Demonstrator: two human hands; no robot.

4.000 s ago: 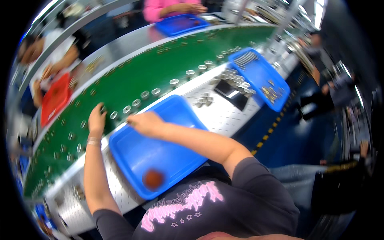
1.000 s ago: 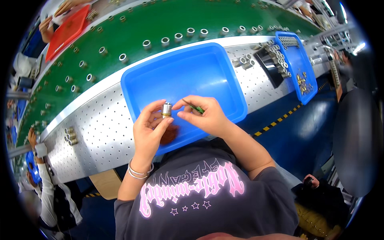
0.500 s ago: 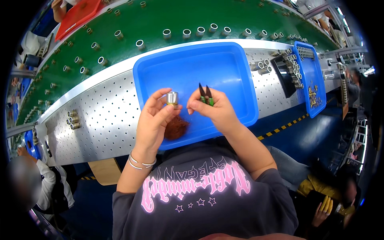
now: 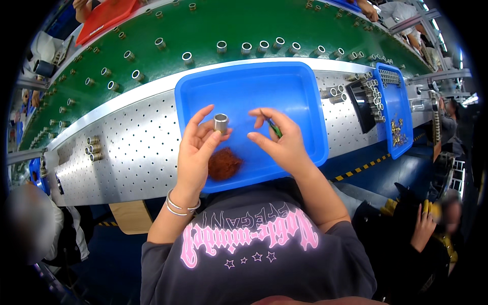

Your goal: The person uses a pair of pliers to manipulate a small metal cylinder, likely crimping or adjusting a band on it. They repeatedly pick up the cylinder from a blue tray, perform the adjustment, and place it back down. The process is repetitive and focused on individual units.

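Note:
My left hand holds a short metal sleeve upright between thumb and fingers, its open round end facing up. My right hand is a little to the right of it, thumb and forefinger spread apart and not touching the sleeve. Small green-handled snips are tucked in the other fingers of that hand, their dark blades partly hidden. Beneath both hands is a blue plastic tray. A clump of reddish-brown fine strands rests in its near left part, just below my left hand.
Beyond the tray runs a green conveyor belt carrying many metal sleeves. More sleeves stand on the perforated metal table. At right are a black holder and a second blue tray with small brass-coloured parts. Other people sit nearby.
The sleeve in my left hand has tipped so its open end shows. My right thumb and forefinger have spread, and the snips have swung round in the hand. Belt sleeves have shifted slightly in view.

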